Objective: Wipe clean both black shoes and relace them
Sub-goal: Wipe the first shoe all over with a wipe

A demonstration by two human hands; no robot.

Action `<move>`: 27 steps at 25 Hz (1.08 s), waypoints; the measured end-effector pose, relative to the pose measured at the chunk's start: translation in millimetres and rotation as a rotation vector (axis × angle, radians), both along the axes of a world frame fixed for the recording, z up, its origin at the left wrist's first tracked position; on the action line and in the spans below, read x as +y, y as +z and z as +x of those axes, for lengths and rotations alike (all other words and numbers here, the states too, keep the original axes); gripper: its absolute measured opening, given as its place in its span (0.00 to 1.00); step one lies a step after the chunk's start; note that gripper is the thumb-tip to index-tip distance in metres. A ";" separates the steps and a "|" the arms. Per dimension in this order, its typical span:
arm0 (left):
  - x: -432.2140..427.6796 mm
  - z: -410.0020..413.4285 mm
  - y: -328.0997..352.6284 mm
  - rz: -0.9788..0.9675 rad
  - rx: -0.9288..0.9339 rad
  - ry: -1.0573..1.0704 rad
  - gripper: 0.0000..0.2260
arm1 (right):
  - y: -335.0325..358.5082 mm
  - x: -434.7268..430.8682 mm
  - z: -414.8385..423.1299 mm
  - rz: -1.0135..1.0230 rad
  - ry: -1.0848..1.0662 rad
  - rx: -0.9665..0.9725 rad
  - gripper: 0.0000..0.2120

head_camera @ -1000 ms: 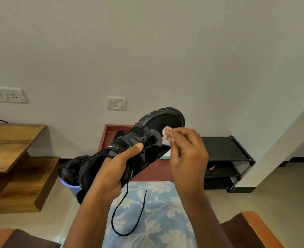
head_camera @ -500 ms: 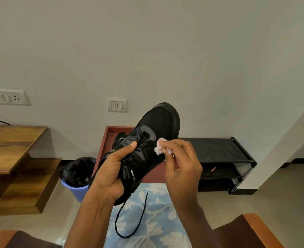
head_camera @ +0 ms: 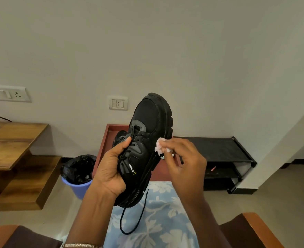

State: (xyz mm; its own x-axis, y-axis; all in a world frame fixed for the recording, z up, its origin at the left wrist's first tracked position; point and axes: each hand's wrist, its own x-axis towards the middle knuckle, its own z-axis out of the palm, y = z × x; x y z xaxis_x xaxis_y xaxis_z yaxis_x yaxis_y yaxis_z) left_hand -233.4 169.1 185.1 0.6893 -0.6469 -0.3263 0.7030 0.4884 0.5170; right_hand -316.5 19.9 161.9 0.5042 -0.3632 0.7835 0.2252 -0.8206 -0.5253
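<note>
You are holding the shoe [head_camera: 147, 138] up in front of you, just below the middle of the view. Its toe is pointing to 12 o'clock, leaning a little toward 1, and its heel is sitting at 6. Your left hand [head_camera: 112, 169] is gripping it from the 9 o'clock side. The palm is wrapping the heel half and the thumb [head_camera: 125, 143] is lying on the lacing, while the fingers are hiding behind the shoe.

Your right hand [head_camera: 185, 161] is working at 3 o'clock of the shoe. Its fingertips are pinching a small white wipe [head_camera: 161, 146] and touching it to the shoe's side, close to the sole. A loose lace [head_camera: 131, 219] is dangling from the heel end toward 6 o'clock and looping over the blue floral cloth [head_camera: 158, 230] below your arms. A bracelet [head_camera: 79, 245] is showing on your left wrist at the bottom edge.

The second shoe [head_camera: 119, 138] is peeking out behind the held one at its 9 o'clock, mostly hidden, and seems to be lying in a red tray [head_camera: 104, 140]. A bin [head_camera: 78, 176] with a black liner is standing at 8 o'clock of the shoe. A black rack [head_camera: 219, 153] is standing at 3 o'clock against the wall. A wooden desk [head_camera: 10, 142] is filling the far 9 o'clock side. A switch [head_camera: 118, 103] is sitting on the wall at 10 o'clock of the toe.
</note>
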 end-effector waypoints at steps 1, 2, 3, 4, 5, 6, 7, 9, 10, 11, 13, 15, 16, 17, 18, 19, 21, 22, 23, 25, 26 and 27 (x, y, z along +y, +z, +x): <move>0.9 0.8 0.4 -0.003 -0.002 0.001 0.13 | -2.6 2.0 -1.3 -0.005 0.010 -0.006 0.09; 1.9 1.9 0.5 -0.005 -0.001 0.000 0.12 | 0.3 1.8 0.0 0.008 0.013 -0.010 0.09; 2.5 3.1 0.1 -0.007 0.001 -0.002 0.12 | 6.8 0.1 3.4 0.032 0.003 -0.013 0.09; 3.1 3.7 -0.4 -0.005 -0.002 -0.007 0.11 | 15.7 -2.1 7.9 0.055 -0.016 -0.017 0.09; 3.6 3.9 -1.2 0.001 -0.012 -0.014 0.11 | 26.2 -5.4 12.8 0.070 -0.039 -0.027 0.09; 3.7 3.3 -1.8 0.010 -0.023 -0.019 0.10 | 36.8 -8.9 17.1 0.075 -0.054 -0.038 0.09; 3.5 2.9 -2.5 0.014 -0.029 -0.022 0.10 | 45.0 -11.7 20.6 0.068 -0.061 -0.050 0.09; 3.9 2.8 -2.5 0.013 -0.025 -0.022 0.10 | 49.8 -11.2 22.6 0.030 -0.059 -0.063 0.08; 4.3 2.8 -2.2 0.015 -0.022 -0.023 0.11 | 46.2 -6.8 20.7 0.008 -0.053 -0.064 0.09; 4.6 3.2 -1.7 0.014 -0.019 -0.026 0.11 | 38.9 -0.1 17.4 -0.019 -0.044 -0.063 0.09; 4.9 2.9 0.4 -0.002 -0.004 -0.033 0.12 | 20.5 18.1 7.8 -0.088 -0.025 -0.046 0.09; 4.5 1.4 2.0 -0.021 0.005 -0.049 0.13 | 9.9 28.6 1.8 -0.140 -0.033 -0.059 0.09; 3.8 0.2 2.6 -0.025 0.007 -0.058 0.13 | 11.4 27.1 2.7 -0.145 -0.043 -0.076 0.09; 3.3 -0.6 2.5 -0.025 0.006 -0.061 0.13 | 16.2 22.3 5.7 -0.147 -0.063 -0.097 0.09; 3.0 -1.1 2.4 -0.019 0.001 -0.057 0.12 | 23.3 16.4 9.5 -0.145 -0.098 -0.118 0.09; 2.6 -1.3 1.9 -0.012 -0.007 -0.046 0.11 | 31.9 9.3 13.4 -0.136 -0.142 -0.139 0.09; 1.9 -1.7 1.7 -0.018 -0.017 -0.029 0.10 | 45.1 -4.1 18.4 -0.093 -0.200 -0.149 0.11; 1.5 -1.8 2.0 -0.023 -0.017 -0.022 0.09 | 46.6 -7.5 18.2 -0.082 -0.202 -0.143 0.12; 1.5 -1.7 1.8 -0.025 -0.019 -0.018 0.09 | 43.7 -8.2 16.3 -0.089 -0.197 -0.139 0.12; 2.4 -0.9 1.3 -0.027 -0.034 -0.022 0.10 | 27.2 -4.7 9.0 -0.128 -0.175 -0.143 0.10; 3.1 -0.2 1.4 -0.027 -0.038 -0.023 0.10 | 15.1 -1.6 4.6 -0.141 -0.161 -0.143 0.10; 3.5 0.7 1.1 -0.024 -0.039 -0.021 0.11 | 4.0 1.8 -0.1 -0.140 -0.152 -0.142 0.10</move>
